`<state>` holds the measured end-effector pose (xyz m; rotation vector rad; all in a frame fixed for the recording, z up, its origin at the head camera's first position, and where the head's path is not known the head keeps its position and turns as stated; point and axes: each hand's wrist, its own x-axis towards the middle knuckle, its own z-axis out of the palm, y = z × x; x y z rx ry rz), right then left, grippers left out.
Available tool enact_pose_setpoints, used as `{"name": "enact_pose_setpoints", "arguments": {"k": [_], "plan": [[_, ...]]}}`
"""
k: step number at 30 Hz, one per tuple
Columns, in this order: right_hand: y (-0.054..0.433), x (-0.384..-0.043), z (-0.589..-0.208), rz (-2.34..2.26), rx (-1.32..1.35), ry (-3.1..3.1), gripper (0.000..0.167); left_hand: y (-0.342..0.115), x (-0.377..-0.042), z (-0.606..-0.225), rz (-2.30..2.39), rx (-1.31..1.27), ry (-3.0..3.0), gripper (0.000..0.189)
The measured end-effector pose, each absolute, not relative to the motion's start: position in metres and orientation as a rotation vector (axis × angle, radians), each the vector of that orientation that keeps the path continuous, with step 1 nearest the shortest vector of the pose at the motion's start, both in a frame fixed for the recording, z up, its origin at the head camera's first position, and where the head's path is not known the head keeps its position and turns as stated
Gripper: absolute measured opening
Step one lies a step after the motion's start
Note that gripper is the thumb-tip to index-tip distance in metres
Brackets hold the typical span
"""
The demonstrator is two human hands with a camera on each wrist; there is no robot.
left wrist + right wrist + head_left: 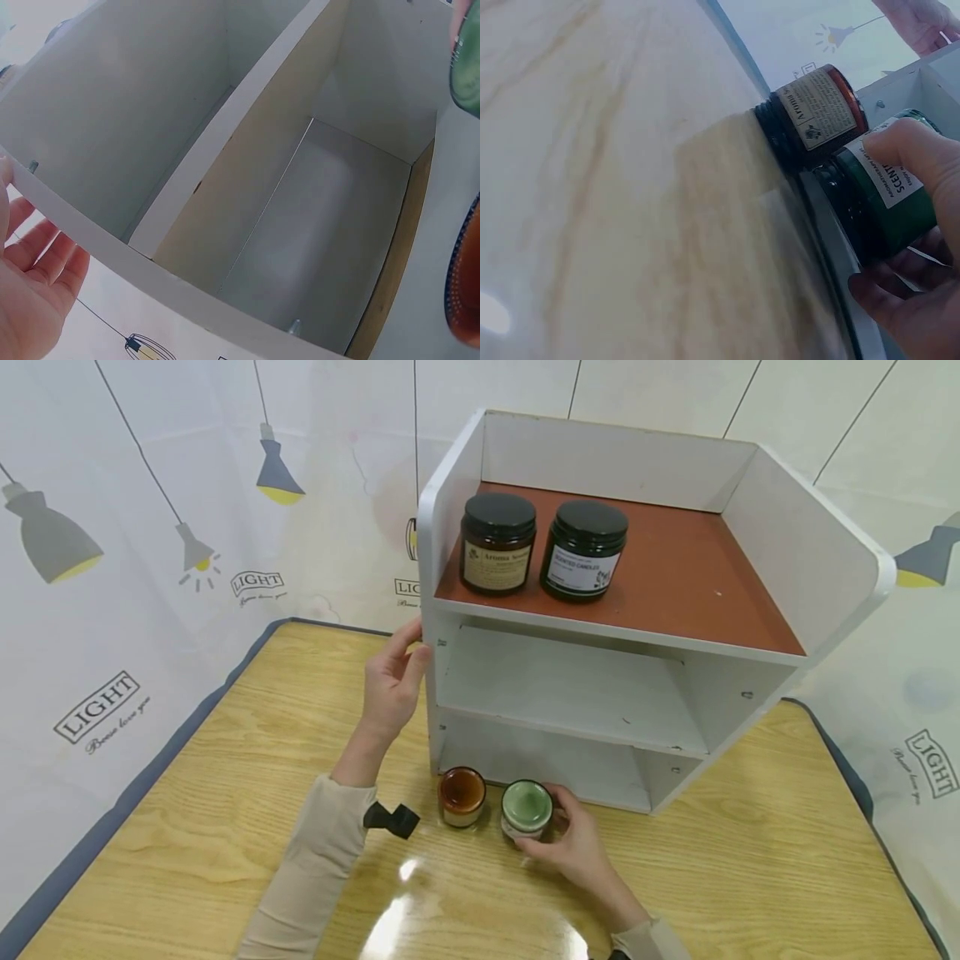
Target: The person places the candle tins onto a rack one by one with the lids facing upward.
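With thumb and fingers, my right hand (577,847) grips a green glass scented-candle jar (527,807) in front of the shelf. The jar stands upside down, its black lid lowermost and its green base facing up; its white label (889,169) shows in the right wrist view. Just left of it, an amber candle jar (462,795) with a cream label is likewise upended on the table. At the left side panel of the white shelf unit (570,685), my left hand (392,685) rests with relaxed fingers, the fingertips partly hidden behind the panel.
Two larger black-lidded candle jars, an amber jar (498,545) and a dark jar with a white label (584,552), stand upright on the unit's reddish-brown top. Below are two white compartments. A wood-grain table (757,868) carries everything, with a lamp-patterned cloth (180,435) behind.
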<state>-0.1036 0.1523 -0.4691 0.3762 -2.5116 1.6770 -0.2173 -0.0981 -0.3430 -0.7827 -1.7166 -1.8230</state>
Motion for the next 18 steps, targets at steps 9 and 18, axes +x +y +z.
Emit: {"name": "enact_pose_setpoints", "arguments": {"k": [9, 18], "plan": [[0.158, -0.101, -0.454, 1.719, 0.423, -2.407, 0.066, -0.098, -0.217, -0.343, -1.830, -0.793, -1.704, 0.058], [0.159, -0.095, -0.434, 1.731, 0.517, -2.302, 0.069, -0.098, -0.216, -0.343, -1.827, -0.795, -1.706, 0.060]]}}
